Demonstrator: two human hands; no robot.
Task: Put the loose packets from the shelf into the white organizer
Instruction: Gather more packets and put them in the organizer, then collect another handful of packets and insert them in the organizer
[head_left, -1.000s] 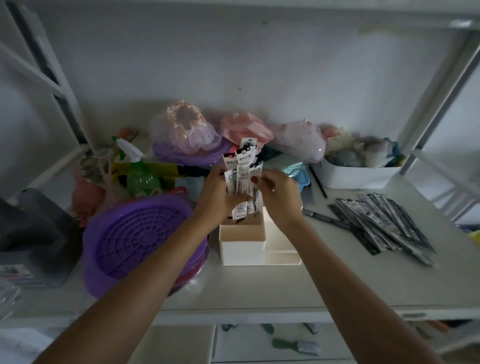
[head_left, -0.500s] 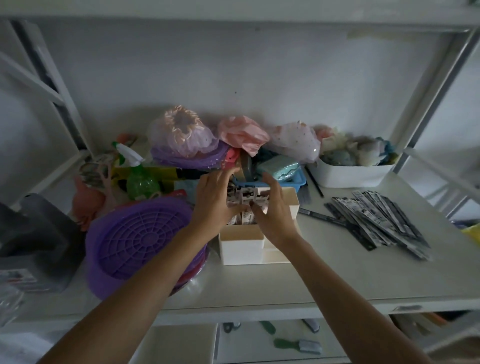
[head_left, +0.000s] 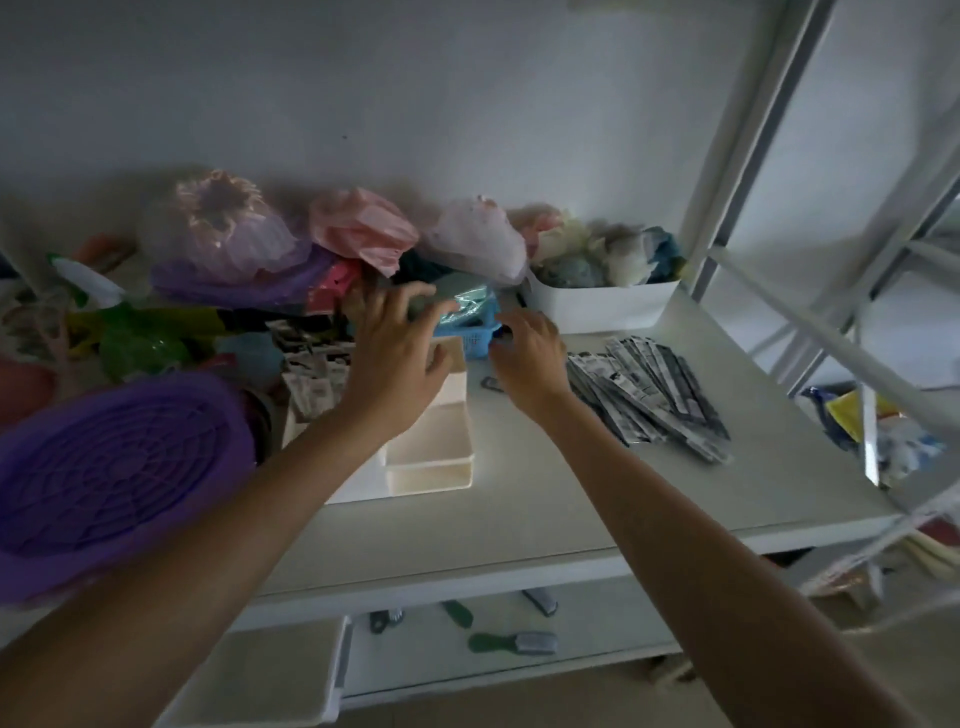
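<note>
The white organizer (head_left: 428, 460) stands on the shelf, left of centre. Several black-and-white packets (head_left: 311, 366) stand in its back left compartment; its front compartments show bare. My left hand (head_left: 397, 358) hovers over the organizer's back, fingers spread, holding nothing. My right hand (head_left: 530, 358) is just right of the organizer, above the shelf surface, fingers loosely curled and empty. A pile of loose packets (head_left: 649, 395) lies flat on the shelf to the right of my right hand.
A purple round basket (head_left: 109, 483) sits at the left. Behind the organizer are a small blue basket (head_left: 475, 338), bagged items (head_left: 363, 234) and a white bin (head_left: 597, 306). A green spray bottle (head_left: 130, 338) stands at the back left. The shelf's metal upright (head_left: 737, 156) rises at right.
The bundle of packets I held above the organizer went down into its back compartment and both hands let go. My right hand has moved right toward the loose pile.
</note>
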